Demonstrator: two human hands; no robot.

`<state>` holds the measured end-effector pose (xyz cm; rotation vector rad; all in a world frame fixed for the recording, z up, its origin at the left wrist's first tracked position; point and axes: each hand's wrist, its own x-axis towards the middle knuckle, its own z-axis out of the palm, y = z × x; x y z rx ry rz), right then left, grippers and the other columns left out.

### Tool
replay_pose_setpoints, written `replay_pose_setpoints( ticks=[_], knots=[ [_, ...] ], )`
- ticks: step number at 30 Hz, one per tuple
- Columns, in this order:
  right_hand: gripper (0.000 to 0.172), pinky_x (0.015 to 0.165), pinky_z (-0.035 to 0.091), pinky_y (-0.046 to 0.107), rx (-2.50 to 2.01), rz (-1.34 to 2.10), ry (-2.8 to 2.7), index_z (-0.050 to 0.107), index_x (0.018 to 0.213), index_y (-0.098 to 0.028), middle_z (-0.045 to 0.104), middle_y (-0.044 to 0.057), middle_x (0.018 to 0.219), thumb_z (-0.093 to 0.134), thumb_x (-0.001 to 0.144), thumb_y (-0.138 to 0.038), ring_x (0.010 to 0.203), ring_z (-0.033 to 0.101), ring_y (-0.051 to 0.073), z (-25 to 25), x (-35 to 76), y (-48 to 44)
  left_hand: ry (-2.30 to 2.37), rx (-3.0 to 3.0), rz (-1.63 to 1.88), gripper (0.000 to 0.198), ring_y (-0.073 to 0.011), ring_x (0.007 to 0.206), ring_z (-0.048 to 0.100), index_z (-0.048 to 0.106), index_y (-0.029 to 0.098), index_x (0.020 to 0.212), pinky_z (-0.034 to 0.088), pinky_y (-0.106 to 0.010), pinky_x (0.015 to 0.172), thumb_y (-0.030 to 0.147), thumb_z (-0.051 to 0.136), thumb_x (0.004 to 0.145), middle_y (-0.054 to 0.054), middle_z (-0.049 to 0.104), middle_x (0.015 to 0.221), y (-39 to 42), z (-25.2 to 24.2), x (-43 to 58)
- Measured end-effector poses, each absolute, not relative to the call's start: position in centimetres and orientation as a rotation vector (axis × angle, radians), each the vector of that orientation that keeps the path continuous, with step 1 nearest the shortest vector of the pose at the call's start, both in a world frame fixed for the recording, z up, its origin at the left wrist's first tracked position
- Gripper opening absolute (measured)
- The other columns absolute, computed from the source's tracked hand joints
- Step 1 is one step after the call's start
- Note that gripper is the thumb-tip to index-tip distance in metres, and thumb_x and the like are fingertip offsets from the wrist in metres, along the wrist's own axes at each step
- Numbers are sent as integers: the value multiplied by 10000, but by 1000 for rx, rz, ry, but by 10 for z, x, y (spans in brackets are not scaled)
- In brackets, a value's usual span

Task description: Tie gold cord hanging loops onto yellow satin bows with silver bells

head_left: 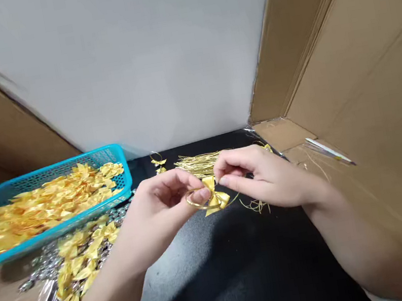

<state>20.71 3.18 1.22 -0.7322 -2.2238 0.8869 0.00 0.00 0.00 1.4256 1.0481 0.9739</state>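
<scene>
Between my two hands is a yellow satin ribbon bow [217,199] with a gold cord looped beside it. My left hand [170,196] pinches the bow and the cord loop [190,204] between thumb and fingers. On the other side, my right hand [255,175] has thumb and forefinger pressed together at the bow's right edge, where a thin cord end trails down; the exact spot it grips is too small to make out. Behind the hands lies a bundle of straight gold cords [197,163], partly covered by the right hand.
A blue plastic basket [125,171] full of yellow bows stands at the left. Loose bows [84,257] and silvery beads [48,263] lie in front of it. Cord scraps [256,205] sit on the black table [226,280]. Cardboard walls [357,73] rise at both sides; a pen [328,151] lies right.
</scene>
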Motion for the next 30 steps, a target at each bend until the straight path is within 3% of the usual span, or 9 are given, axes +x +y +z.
replay_pose_setpoints(
  ticks=[16,30],
  knots=[
    [92,511,298,194,-744,1205,-2113,521,834,-169,414,-68,644,512,926,-181,564,333,64,5,207,35,1006,1374,1008,95,-53,576,565,684,179,694,454,-117,552,177,763,746,43,643,625,7,1,1],
    [81,615,352,226,-461,1608,-1850,557,819,-145,481,-39,726,587,882,-187,644,414,76,-12,201,49,965,1355,1025,105,-37,535,518,669,176,707,427,-105,514,184,766,746,52,617,611,4,2,3]
  ],
)
